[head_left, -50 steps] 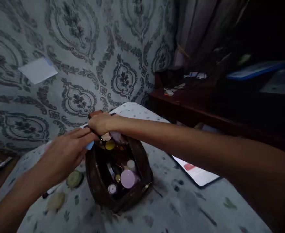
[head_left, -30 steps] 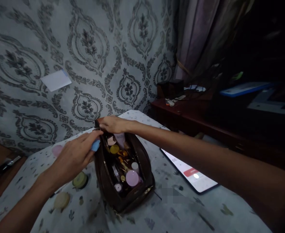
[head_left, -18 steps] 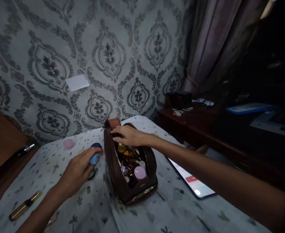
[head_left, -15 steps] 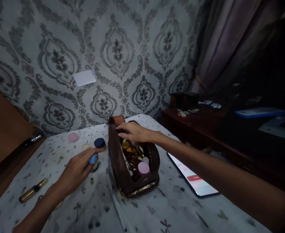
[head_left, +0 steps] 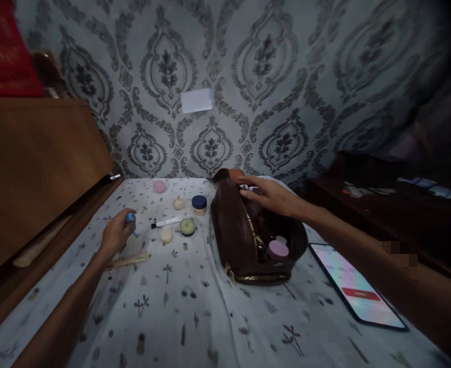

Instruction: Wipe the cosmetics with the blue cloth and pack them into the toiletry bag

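Note:
My left hand (head_left: 117, 232) is closed around a small blue item (head_left: 130, 218), mostly hidden by the fingers, over the left side of the patterned sheet. Below it lies a thin light-brown stick-like thing (head_left: 129, 259). My right hand (head_left: 273, 197) is at the far rim of an unzipped brown toiletry bag (head_left: 229, 230), thumb and fingers about its edge. Inside the bag shows a pink-lidded jar (head_left: 278, 249); deeper contents are dark. Between hand and bag lie a blue-lidded jar (head_left: 199, 205), a greenish round jar (head_left: 187, 227), a white tube (head_left: 167, 222) and a cream-coloured round piece (head_left: 166, 235).
A pink puff (head_left: 159, 186) and a small cream-coloured piece (head_left: 178, 203) lie farther back. A phone (head_left: 359, 286) with its screen lit rests right of the bag. Wooden furniture (head_left: 37, 179) borders the left, a dark table (head_left: 325, 189) the right, patterned wall (head_left: 210, 143) behind.
The view has swung left, so the bag and phone appear farther right. My left hand has moved left, away from the jars, with the blue item. My right hand stays at the bag's rim.

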Demonstrator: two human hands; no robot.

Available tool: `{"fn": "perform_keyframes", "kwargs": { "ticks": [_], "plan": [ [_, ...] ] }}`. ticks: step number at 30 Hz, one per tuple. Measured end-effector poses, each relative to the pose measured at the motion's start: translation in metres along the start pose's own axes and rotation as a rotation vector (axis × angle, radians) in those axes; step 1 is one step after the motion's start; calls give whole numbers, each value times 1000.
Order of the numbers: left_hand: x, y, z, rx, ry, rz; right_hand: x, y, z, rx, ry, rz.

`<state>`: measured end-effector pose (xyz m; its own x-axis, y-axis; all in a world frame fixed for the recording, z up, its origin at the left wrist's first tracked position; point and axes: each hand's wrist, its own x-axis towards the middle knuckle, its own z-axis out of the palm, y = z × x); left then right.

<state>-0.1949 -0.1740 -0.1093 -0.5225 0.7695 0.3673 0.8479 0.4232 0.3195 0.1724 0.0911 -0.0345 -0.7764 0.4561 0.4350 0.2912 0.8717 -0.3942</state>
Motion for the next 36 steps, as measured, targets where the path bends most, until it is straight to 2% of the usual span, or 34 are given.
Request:
{"fn": "perform_keyframes", "kwargs": {
  "ticks": [4,6,8,11,14,16,19,21,24,27,30,33,36],
  "plan": [
    [0,-30,-7,73,7,-109,-3,-24,0,-83,209,43],
    [-2,-30,-5,66,-2,-76,-6,-49,3,-86,305,20],
    [-5,-22,3,45,-38,3,-10,-81,12,-30,349,-26],
    [-4,-1,21,7,-131,146,-18,-123,41,111,317,-80],
    [0,20,40,-11,-231,237,-28,-147,85,255,138,-129],
    [1,30,50,-6,-275,250,-36,-151,119,336,34,-66],
    [0,36,57,4,-287,228,-47,-148,166,457,-73,120],
    [-3,36,56,-8,-272,209,-51,-145,192,596,-92,244],
    [-7,31,49,-63,-235,188,-55,-144,218,873,-19,387],
    [-13,32,41,-152,-205,208,-55,-144,229,1153,75,510],
    [-27,46,38,-314,-179,254,-54,-144,227,1335,138,590],
    [-49,70,38,-571,-156,304,-55,-145,223,1426,158,596],
    [-68,87,39,-655,-187,356,-58,-146,220,1435,137,577]
  ]
}}
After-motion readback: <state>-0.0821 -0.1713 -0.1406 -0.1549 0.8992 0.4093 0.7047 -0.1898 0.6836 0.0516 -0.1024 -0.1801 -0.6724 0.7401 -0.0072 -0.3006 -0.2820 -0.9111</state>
